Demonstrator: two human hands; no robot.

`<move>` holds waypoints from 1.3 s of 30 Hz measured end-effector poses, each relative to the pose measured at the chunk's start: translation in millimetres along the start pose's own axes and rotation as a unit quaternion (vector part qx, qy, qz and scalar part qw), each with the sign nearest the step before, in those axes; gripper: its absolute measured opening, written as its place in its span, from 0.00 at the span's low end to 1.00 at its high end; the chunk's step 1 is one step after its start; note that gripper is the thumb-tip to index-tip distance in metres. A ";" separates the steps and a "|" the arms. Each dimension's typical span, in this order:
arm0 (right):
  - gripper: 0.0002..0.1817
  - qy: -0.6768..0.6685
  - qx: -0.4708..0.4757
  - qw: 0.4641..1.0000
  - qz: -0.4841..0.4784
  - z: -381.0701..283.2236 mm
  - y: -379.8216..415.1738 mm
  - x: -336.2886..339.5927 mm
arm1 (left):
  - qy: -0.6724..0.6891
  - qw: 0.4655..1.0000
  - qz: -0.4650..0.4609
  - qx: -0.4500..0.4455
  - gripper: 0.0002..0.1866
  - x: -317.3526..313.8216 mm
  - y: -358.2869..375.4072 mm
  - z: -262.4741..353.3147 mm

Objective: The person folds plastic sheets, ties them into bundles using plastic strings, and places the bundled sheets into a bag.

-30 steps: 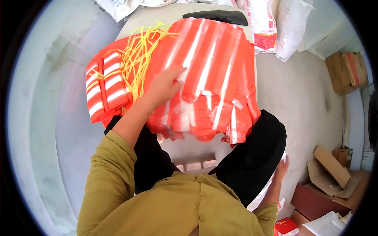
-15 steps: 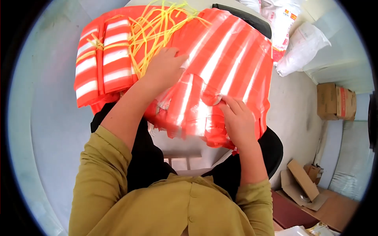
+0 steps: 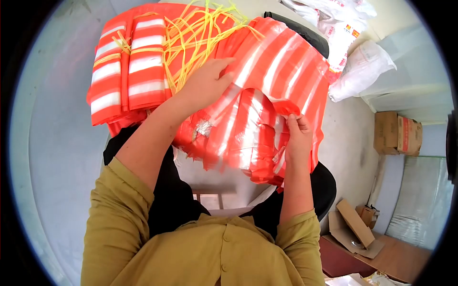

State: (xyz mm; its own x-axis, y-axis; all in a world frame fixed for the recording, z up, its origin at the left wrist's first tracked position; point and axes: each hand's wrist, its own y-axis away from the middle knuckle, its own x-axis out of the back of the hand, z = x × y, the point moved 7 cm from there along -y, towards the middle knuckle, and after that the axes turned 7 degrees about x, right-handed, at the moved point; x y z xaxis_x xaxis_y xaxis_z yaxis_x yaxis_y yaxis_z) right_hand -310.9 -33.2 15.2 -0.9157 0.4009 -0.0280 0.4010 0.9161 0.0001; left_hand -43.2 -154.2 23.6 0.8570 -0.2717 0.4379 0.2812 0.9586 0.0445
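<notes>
A loose stack of red-and-white striped plastic bags lies spread across my lap and the surface before me. My right hand is closed in a pinch on the edge of the top plastic bag, which is lifted and folded back into a curved flap. Under the flap, more shiny striped layers show. My left hand rests on the stack's left part with fingers stretched out, beside a tangle of yellow ties. Two folded striped bundles, bound with yellow strips, lie farther left.
A dark padded edge sits behind the stack. White printed sacks stand at the back right. Cardboard boxes are by the right wall, and an opened carton lies at lower right.
My right hand has moved right and slightly up, pulling the bag's edge back into a larger flap. My left hand stays on the stack, with its fingers straighter.
</notes>
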 end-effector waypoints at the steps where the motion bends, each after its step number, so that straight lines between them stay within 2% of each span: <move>1: 0.09 0.010 0.003 1.000 0.002 -2.7 1.7 -0.6 | 0.050 0.998 -0.002 0.026 0.28 -2.9 -1.4 -2.1; 4: 0.09 -0.006 0.014 1.000 0.001 -1.2 5.9 4.7 | 0.197 0.975 -0.010 0.102 0.33 -13.1 0.4 4.9; 10: 0.07 -0.022 0.015 1.000 0.003 -4.7 9.8 17.8 | 0.258 0.950 0.012 0.176 0.41 -26.2 -10.1 -3.4; 13: 0.07 -0.057 0.020 0.998 0.015 -10.4 14.3 18.4 | 0.249 0.947 -0.053 0.197 0.43 -31.8 -1.7 3.5; 16: 0.07 -0.068 0.043 0.996 0.023 -6.9 14.7 29.1 | 0.128 0.982 -0.023 0.136 0.45 -23.9 9.9 12.7; 19: 0.08 -0.022 0.027 0.998 0.049 -8.6 31.8 34.8 | 0.177 0.979 -0.061 0.076 0.45 -16.0 36.0 16.1; 22: 0.09 0.053 -0.075 0.996 -0.016 3.6 60.0 32.6 | 0.124 0.971 -0.164 0.121 0.41 -6.0 65.3 12.2; 25: 0.12 0.118 0.011 0.991 -0.067 16.7 75.4 31.9 | 0.268 0.917 -0.226 0.191 0.38 -9.2 93.7 8.3; 26: 0.18 0.134 0.062 0.986 -0.078 14.9 81.6 31.2 | 0.272 0.914 -0.241 0.183 0.38 -14.0 95.7 -1.6; 29: 0.22 0.168 0.129 0.968 -0.136 -10.4 99.7 -3.1 | 0.281 0.899 -0.257 0.217 0.38 -20.0 104.3 -9.5; 30: 0.25 0.169 0.112 0.956 -0.213 -4.6 103.2 -18.6 | 0.280 0.898 -0.262 0.217 0.37 -21.1 105.2 -9.6; 33: 0.27 0.021 -0.029 0.969 -0.244 -8.3 130.2 -75.3 | 0.274 0.899 -0.269 0.210 0.37 -20.2 105.2 -5.9; 36: 0.28 -0.093 -0.113 0.957 -0.251 2.9 148.1 -95.5 | 0.233 0.916 -0.265 0.190 0.33 -18.0 104.0 -5.9; 39: 0.26 -0.122 -0.213 0.948 -0.201 21.0 154.9 -86.4 | 0.165 0.937 -0.259 0.163 0.27 -19.5 98.8 -15.8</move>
State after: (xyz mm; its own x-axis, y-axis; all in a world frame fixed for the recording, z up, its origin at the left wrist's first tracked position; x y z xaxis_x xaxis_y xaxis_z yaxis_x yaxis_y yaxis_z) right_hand -169.2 73.8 -3.4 -0.9386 0.0506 -0.3411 -0.0739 0.9367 0.3423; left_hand -25.3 -55.6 5.3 0.7440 -0.6679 -0.0188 0.5959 0.6506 0.4707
